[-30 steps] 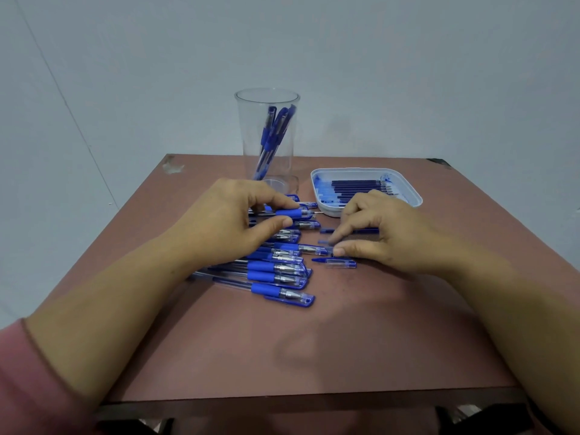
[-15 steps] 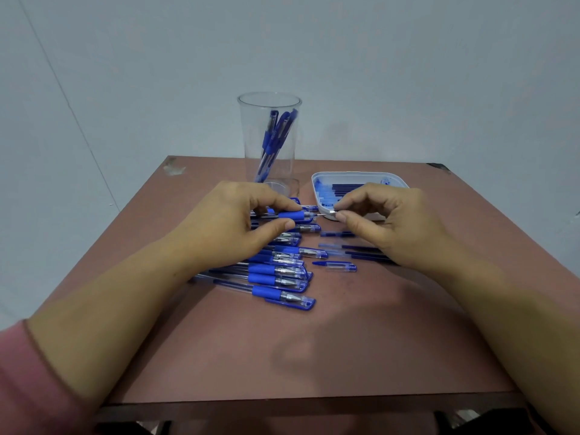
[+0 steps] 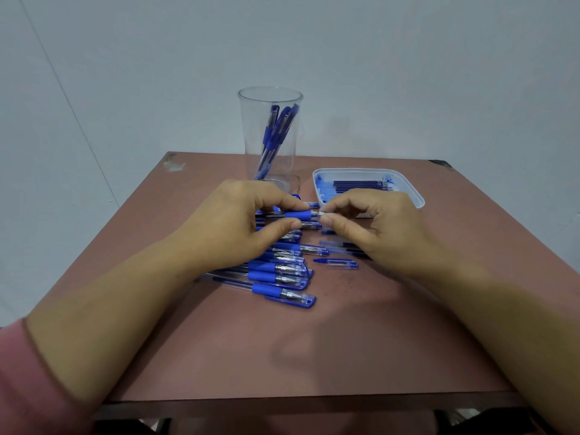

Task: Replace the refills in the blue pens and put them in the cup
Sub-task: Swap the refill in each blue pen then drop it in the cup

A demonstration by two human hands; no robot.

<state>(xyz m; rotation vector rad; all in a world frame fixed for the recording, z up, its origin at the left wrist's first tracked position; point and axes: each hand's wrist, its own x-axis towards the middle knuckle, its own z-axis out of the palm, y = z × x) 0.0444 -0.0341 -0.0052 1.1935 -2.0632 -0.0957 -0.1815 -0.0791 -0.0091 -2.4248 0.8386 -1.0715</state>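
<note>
One cup [image 3: 270, 136] stands just beyond the fingers of the left hand [image 3: 232, 227]; both hands meet on a blue pen [image 3: 298, 214].
Left fingers curl round its grip. The right hand [image 3: 376, 227] pinches the tip [image 3: 320, 214] between thumb and forefinger, and is probably best turned in line with the barrel.

Brown table [image 3: 314, 356]: pens [image 3: 282, 279], cup [image 3: 293, 158], tray [image 3: 417, 200].

Left hand [image 3: 233, 227] hides many pen barrels [image 3: 276, 273]; right hand [image 3: 376, 229] hides tray's [image 3: 411, 191] near rim.

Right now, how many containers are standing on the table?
2. The clear cup stands at the back of the table, holding blue pens; the white tray lies to its right, holding refills. A hidden third seems unlikely.
</note>
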